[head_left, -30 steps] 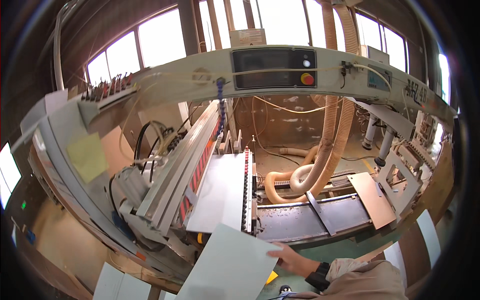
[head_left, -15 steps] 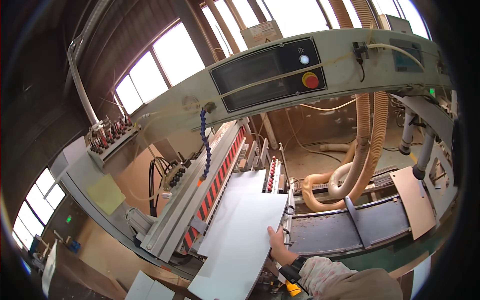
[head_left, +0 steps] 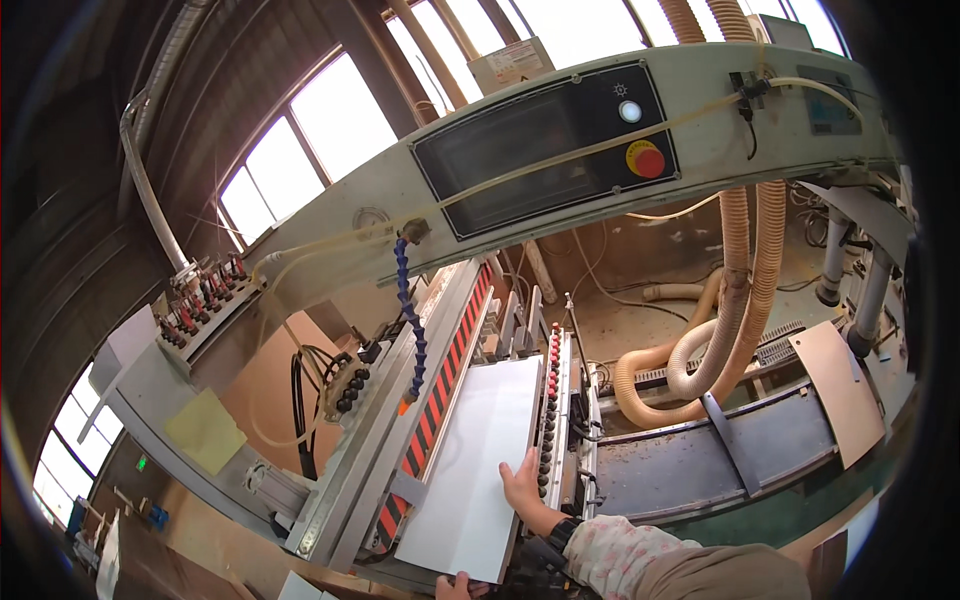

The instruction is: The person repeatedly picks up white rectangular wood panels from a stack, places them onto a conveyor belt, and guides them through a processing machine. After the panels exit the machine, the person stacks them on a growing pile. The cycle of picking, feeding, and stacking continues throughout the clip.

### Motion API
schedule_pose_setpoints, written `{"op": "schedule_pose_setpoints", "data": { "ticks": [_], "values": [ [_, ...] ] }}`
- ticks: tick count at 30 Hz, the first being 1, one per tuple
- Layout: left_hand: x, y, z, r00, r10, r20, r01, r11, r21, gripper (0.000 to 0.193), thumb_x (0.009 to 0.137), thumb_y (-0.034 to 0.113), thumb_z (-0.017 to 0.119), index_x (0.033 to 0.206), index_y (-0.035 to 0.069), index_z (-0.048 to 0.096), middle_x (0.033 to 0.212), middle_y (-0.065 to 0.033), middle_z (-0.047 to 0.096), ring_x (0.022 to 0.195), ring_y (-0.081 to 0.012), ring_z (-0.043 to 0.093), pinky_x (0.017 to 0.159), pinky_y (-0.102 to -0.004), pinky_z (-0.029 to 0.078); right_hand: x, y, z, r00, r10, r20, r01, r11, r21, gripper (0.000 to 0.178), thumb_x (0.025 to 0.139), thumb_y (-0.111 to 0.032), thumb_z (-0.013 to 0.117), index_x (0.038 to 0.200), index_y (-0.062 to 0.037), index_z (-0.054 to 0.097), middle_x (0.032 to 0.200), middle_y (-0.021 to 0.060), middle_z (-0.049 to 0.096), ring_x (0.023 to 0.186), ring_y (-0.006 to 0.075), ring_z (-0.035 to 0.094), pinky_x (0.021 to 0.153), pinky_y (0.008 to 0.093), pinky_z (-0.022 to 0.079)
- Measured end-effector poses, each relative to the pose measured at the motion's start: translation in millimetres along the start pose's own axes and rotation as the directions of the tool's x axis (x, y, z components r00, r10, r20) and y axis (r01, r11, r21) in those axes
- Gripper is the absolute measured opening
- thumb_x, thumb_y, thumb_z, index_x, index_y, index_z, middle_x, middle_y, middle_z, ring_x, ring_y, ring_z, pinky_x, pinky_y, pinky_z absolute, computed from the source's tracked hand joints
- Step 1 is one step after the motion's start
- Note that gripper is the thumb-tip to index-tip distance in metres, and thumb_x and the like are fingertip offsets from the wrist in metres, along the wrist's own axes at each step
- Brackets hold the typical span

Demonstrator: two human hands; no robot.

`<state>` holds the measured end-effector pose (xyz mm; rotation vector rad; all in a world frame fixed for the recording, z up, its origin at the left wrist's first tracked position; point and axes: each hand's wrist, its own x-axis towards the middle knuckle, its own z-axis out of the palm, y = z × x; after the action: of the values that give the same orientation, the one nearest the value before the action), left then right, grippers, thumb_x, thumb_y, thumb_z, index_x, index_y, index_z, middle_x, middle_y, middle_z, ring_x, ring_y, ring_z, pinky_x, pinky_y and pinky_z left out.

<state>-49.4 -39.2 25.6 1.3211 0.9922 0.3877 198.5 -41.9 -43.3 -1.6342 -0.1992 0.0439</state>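
A long white panel (head_left: 465, 470) lies in the machine, between the red-and-black striped guard (head_left: 433, 425) and a row of red and black rollers (head_left: 548, 415). My right hand (head_left: 522, 488) rests on its right edge, thumb and fingers apart. At the near end my left hand (head_left: 457, 588) grips the panel's edge with bent fingers; the lower picture border cuts it off. A blue jointed hose (head_left: 410, 320) with an orange tip hangs over the guard.
Overhead, the machine's pale green beam (head_left: 350, 205) carries a dark control screen (head_left: 530, 150) and a red stop button (head_left: 649, 162). Ribbed ducts (head_left: 735, 260) curve down at the right, above a dark bed (head_left: 680, 470). A brown board (head_left: 838, 390) leans beside it.
The held panel has moved down and to the left, in beside the rollers. My right hand has shifted left and its fingers have spread; my left hand has come into view.
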Motion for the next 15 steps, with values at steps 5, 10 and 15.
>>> {"op": "schedule_pose_setpoints", "data": {
  "ticks": [5,10,15],
  "values": [
    [38.2,18.5,10.6,0.991,0.082,0.104,-0.094,0.988,0.121,0.037,0.087,0.016,0.047,0.111,-0.011,0.041,0.105,-0.0177,0.051,0.074,-0.0265,0.06,0.056,-0.032,0.055,47.1,16.6,3.5,0.997,-0.005,-0.071,0.006,1.0,0.013,0.073,0.086,-0.034,0.048,0.132,0.0095,0.012,0.139,0.0264,0.015,0.131,0.0345,0.013,0.107,0.0372,0.012],
    [30.1,42.3,4.9,0.992,-0.041,0.123,0.035,0.998,0.051,0.034,0.087,0.018,0.047,0.107,-0.009,0.047,0.098,-0.0176,0.055,0.085,-0.0278,0.06,0.059,-0.0337,0.054,49.1,15.3,10.6,0.995,-0.032,-0.096,0.035,0.999,0.029,0.072,0.087,-0.038,0.046,0.134,0.006,0.014,0.137,0.0258,0.019,0.129,0.0345,0.019,0.105,0.0371,0.016],
    [51.4,-5.4,-10.0,0.98,0.022,0.198,0.019,0.98,-0.2,0.02,0.09,0.017,0.044,0.098,0.0,0.05,0.091,-0.0067,0.055,0.083,-0.0179,0.055,0.076,-0.0347,0.049,43.6,1.4,-2.0,0.991,0.112,-0.074,-0.088,0.958,0.273,0.072,0.089,-0.045,0.041,0.135,0.0036,0.014,0.14,0.0218,0.017,0.13,0.0322,0.017,0.106,0.0343,0.015]
  ]
}}
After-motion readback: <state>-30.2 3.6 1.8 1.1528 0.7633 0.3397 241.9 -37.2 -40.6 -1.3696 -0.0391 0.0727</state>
